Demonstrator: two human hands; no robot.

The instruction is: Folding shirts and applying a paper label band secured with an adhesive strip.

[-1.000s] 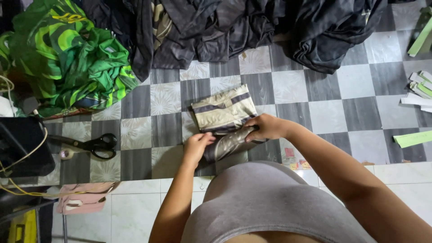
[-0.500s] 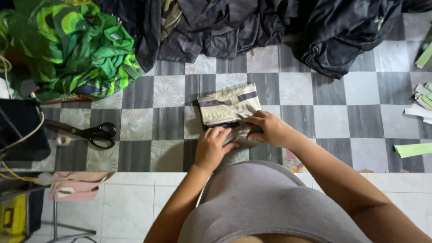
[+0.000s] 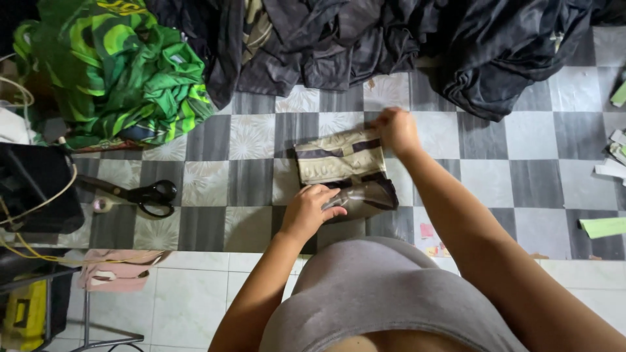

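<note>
Both our hands are on a folded beige cloth piece with dark stripes (image 3: 342,166), which lies flat on the grey-and-white checkered floor covering (image 3: 254,140) just in front of us.

Our left hand (image 3: 310,212) presses down on the cloth's near edge, where a dark, slightly shiny part curls up, while our right hand (image 3: 396,129) pinches its far right corner; the hands are apart, at opposite corners of the piece. The cloth looks light, soft and limp, so we judge that it is best taken by an edge or corner, or it will sag. Whether the shiny part is a plastic wrapper or fabric we cannot tell. Black-handled scissors (image 3: 140,193) lie well to the left, a green patterned garment (image 3: 124,78) and a heap of dark clothes (image 3: 391,39) beyond.
</note>
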